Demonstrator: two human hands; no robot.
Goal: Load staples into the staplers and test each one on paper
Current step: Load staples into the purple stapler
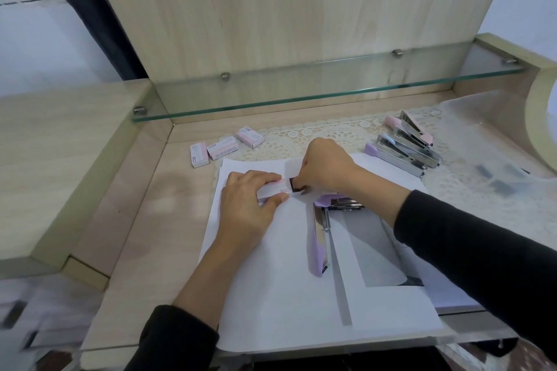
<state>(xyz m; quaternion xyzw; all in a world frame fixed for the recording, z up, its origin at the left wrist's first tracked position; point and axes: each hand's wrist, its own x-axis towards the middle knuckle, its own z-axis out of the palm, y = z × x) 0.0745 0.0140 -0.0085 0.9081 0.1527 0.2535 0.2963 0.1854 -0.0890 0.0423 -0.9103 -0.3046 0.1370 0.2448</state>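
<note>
- White sheets of paper (271, 286) lie spread over the front of the wooden desk (141, 235), between two black-sleeved forearms.
- On the paper, just right of centre, an open lilac stapler (319, 239) lies swung apart. Its lilac arm points back toward the person, and its metal part runs off under the right wrist.
- The left hand (247, 202) is curled round a small pink-and-white staple box (272, 190), thumb on the near side and fingers over the top. It holds the box low over the paper, just beyond the stapler.
- The right hand (327, 167) meets the box at its open right end, fingertips closed in a pinch on a dark strip of staples (295, 184) showing at the mouth.
- Further back on the left, three spare staple boxes (223, 147) lie close together on the desk, by the edge of a lace mat (331, 131).
- Back right, a pile of staplers (407, 144) in pink, lilac and bare metal rests on the mat, well apart from the hands.
- Above it all a glass shelf (301, 93) crosses in front of the wooden back panel.
</note>
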